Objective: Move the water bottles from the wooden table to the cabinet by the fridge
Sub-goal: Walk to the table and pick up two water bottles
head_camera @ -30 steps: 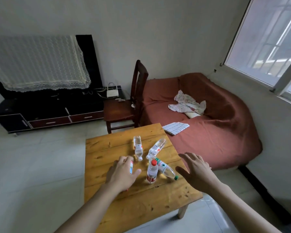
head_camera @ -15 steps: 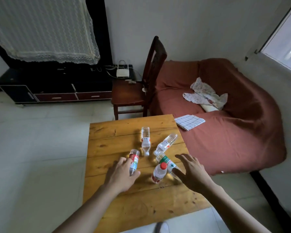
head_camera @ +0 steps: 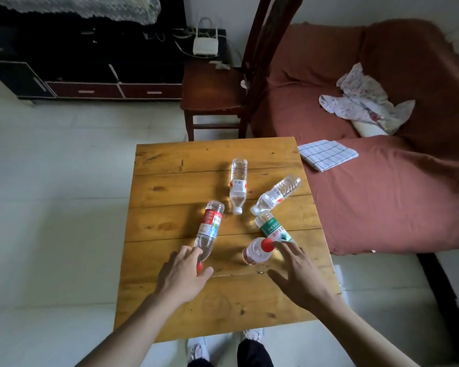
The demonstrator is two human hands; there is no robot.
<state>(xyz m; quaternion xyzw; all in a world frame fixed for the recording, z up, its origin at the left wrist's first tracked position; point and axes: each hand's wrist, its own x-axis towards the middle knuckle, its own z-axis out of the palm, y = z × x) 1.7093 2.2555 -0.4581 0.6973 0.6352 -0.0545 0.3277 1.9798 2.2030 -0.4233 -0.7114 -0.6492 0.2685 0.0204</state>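
Several clear water bottles lie or stand on the wooden table [head_camera: 186, 311]. A red-labelled bottle [head_camera: 209, 229] lies at the left; my left hand [head_camera: 183, 274] rests over its cap end, fingers apart, not closed round it. An upright red-capped bottle [head_camera: 257, 251] stands near the middle. Behind it lies a green-labelled bottle [head_camera: 272, 230], partly hidden by my right hand [head_camera: 297, 271], which hovers open with fingertips beside the red cap. Two more bottles lie farther back: one [head_camera: 238, 185] pointing toward me and one [head_camera: 276, 196] angled right.
A dark wooden chair [head_camera: 212, 96] stands behind the table. A sofa under a red cover [head_camera: 382, 194] runs along the right, with a checked cloth [head_camera: 326, 154] and a crumpled floral cloth [head_camera: 366, 102]. A black TV stand [head_camera: 90, 75] sits at the back left.
The view has come closer and tilted down over the table. My left hand slid back onto the cap end of the red-labelled bottle. My right hand drew near the upright bottle's cap.
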